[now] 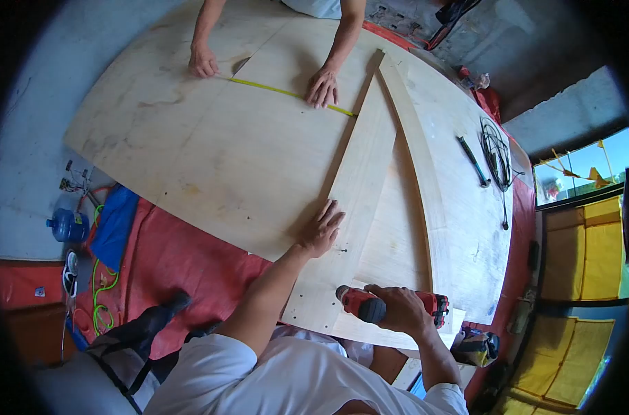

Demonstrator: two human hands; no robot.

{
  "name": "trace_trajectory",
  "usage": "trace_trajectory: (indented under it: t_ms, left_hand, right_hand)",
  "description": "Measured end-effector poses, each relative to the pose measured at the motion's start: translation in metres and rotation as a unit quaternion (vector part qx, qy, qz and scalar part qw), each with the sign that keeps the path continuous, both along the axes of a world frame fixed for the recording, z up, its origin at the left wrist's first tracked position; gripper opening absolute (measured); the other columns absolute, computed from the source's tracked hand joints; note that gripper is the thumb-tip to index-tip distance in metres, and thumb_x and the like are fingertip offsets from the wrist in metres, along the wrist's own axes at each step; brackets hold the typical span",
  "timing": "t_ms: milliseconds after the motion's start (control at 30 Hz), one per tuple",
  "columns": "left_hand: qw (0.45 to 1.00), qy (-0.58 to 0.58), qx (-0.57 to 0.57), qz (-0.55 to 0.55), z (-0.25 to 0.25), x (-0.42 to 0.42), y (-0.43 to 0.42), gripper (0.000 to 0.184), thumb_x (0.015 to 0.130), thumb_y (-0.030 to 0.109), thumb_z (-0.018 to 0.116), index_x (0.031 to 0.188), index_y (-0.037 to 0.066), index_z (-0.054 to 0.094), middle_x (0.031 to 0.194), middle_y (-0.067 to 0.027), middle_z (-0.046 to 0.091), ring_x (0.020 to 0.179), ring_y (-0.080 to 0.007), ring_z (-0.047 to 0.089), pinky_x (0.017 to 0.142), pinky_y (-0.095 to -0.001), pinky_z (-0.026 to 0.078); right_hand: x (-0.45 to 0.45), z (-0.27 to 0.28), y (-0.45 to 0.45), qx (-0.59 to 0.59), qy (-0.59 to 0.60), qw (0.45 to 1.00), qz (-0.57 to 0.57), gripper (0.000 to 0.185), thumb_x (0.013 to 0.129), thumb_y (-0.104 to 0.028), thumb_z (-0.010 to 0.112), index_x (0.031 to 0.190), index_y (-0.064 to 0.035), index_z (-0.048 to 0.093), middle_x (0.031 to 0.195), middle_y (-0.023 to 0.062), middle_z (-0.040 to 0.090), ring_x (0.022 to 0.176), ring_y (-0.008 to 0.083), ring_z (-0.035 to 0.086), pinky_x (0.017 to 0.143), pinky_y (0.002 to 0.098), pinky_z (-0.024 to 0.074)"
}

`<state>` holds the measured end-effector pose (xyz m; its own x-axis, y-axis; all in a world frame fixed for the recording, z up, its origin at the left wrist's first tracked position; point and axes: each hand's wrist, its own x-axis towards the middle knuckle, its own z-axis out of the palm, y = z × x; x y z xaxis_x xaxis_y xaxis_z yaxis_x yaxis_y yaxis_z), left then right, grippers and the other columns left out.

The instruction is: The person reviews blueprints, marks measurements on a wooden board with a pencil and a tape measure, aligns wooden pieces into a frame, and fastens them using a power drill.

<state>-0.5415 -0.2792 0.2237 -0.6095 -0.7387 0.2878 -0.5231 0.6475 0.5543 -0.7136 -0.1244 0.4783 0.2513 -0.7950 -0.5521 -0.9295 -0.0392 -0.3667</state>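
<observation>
My left hand (320, 232) lies with its fingers stretched out on the left edge of a wide wooden board (361, 176). A screw (344, 250) stands on the board just right of my wrist. Over the board's near end, my right hand (401, 310) is wrapped round the grip of a red cordless drill (363, 304), whose chuck points left. Several dark screw heads or holes dot the board's near end. A narrower wooden strip (423, 169) meets the board at the far tip and spreads away to the right. Both rest on a large plywood sheet (210, 152).
Across the sheet, a co-worker's two hands (322, 88) stretch a yellow tape measure (280, 90) to the board's edge. At right lie a hammer (473, 162) and a coiled black cable (495, 152). Red sheeting (190, 249) covers the floor; a blue water jug (69, 225) stands left.
</observation>
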Motion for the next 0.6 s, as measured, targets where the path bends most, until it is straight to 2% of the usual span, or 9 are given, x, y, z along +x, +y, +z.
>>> trace_trajectory:
  t_ms: [200,267,300,333,367,400,500,567,600]
  left_hand:
    - [1.000,0.026,0.008,-0.002,-0.002,0.000,-0.001,0.048,0.091,0.018,0.058,0.136,0.002,0.052,0.151,-0.0245,0.035,0.144,-0.0383,0.027,0.118,-0.0442,0.027]
    - [1.000,0.015,-0.015,0.001,0.003,0.001,-0.002,0.045,0.086,0.013,0.061,0.129,-0.001,0.057,0.147,-0.0241,0.041,0.143,-0.0390,0.030,0.117,-0.0447,0.029]
    - [1.000,0.006,-0.027,-0.004,0.007,0.004,-0.001,0.045,0.086,0.012,0.061,0.129,-0.001,0.057,0.147,-0.0235,0.042,0.143,-0.0381,0.030,0.117,-0.0440,0.030]
    - [0.999,0.024,-0.048,-0.003,-0.007,0.001,-0.001,0.045,0.087,0.012,0.059,0.131,0.001,0.056,0.147,-0.0223,0.043,0.143,-0.0367,0.031,0.117,-0.0434,0.030]
    - [0.999,0.038,-0.018,0.007,-0.012,-0.001,0.000,0.044,0.090,0.013,0.057,0.133,0.002,0.054,0.147,-0.0216,0.042,0.143,-0.0354,0.031,0.118,-0.0430,0.028]
    - [1.000,0.000,-0.018,0.012,-0.002,0.000,0.000,0.044,0.093,0.016,0.054,0.135,0.002,0.053,0.149,-0.0214,0.040,0.144,-0.0351,0.028,0.119,-0.0420,0.026]
    - [1.000,-0.018,0.006,0.008,0.002,0.001,0.000,0.044,0.098,0.021,0.050,0.139,0.006,0.051,0.154,-0.0177,0.034,0.146,-0.0323,0.024,0.120,-0.0400,0.024]
    - [1.000,-0.002,-0.006,0.013,-0.002,0.001,0.000,0.044,0.097,0.020,0.051,0.138,0.006,0.051,0.153,-0.0177,0.035,0.146,-0.0320,0.026,0.119,-0.0409,0.026]
    - [1.000,0.007,-0.012,0.016,-0.003,0.001,0.001,0.044,0.097,0.019,0.052,0.138,0.006,0.051,0.153,-0.0176,0.035,0.145,-0.0319,0.026,0.118,-0.0414,0.027]
  right_hand:
    - [-0.001,-0.001,-0.001,-0.010,-0.004,0.999,-0.032,0.055,0.071,-0.020,0.072,0.124,-0.0125,0.062,0.094,0.0180,0.071,0.088,0.0372,0.069,0.080,0.0472,0.0538]
    - [-0.012,-0.013,0.007,-0.034,-0.007,0.999,-0.020,0.051,0.072,-0.020,0.072,0.121,-0.0105,0.064,0.095,0.0190,0.071,0.088,0.0368,0.069,0.080,0.0452,0.0547]
    - [-0.010,-0.006,0.001,-0.002,-0.003,1.000,-0.013,0.048,0.074,-0.018,0.071,0.121,-0.0096,0.064,0.096,0.0194,0.071,0.087,0.0366,0.069,0.079,0.0436,0.0557]
    - [-0.012,-0.007,0.001,0.018,-0.039,0.998,-0.041,0.046,0.076,-0.018,0.068,0.121,-0.0101,0.062,0.091,0.0205,0.070,0.088,0.0387,0.068,0.080,0.0479,0.0540]
    - [-0.010,0.002,-0.001,0.031,-0.060,0.996,-0.063,0.046,0.077,-0.022,0.072,0.121,-0.0090,0.062,0.093,0.0202,0.071,0.090,0.0391,0.068,0.080,0.0478,0.0538]
    - [-0.014,0.004,-0.002,0.059,-0.049,0.994,-0.081,0.047,0.077,-0.026,0.075,0.119,-0.0084,0.063,0.092,0.0197,0.071,0.087,0.0366,0.069,0.077,0.0464,0.0544]
    - [-0.017,0.033,-0.003,0.054,-0.047,0.984,-0.162,0.047,0.076,-0.032,0.083,0.112,-0.0068,0.067,0.085,0.0156,0.072,0.075,0.0247,0.071,0.070,0.0391,0.0557]
    - [-0.018,0.044,-0.006,0.015,-0.077,0.973,-0.219,0.040,0.075,-0.024,0.085,0.107,-0.0044,0.070,0.082,0.0099,0.071,0.071,0.0156,0.067,0.071,0.0333,0.0553]
    - [-0.018,0.046,-0.008,-0.011,-0.099,0.969,-0.228,0.040,0.075,-0.023,0.085,0.108,-0.0042,0.070,0.082,0.0090,0.072,0.072,0.0155,0.067,0.071,0.0332,0.0554]
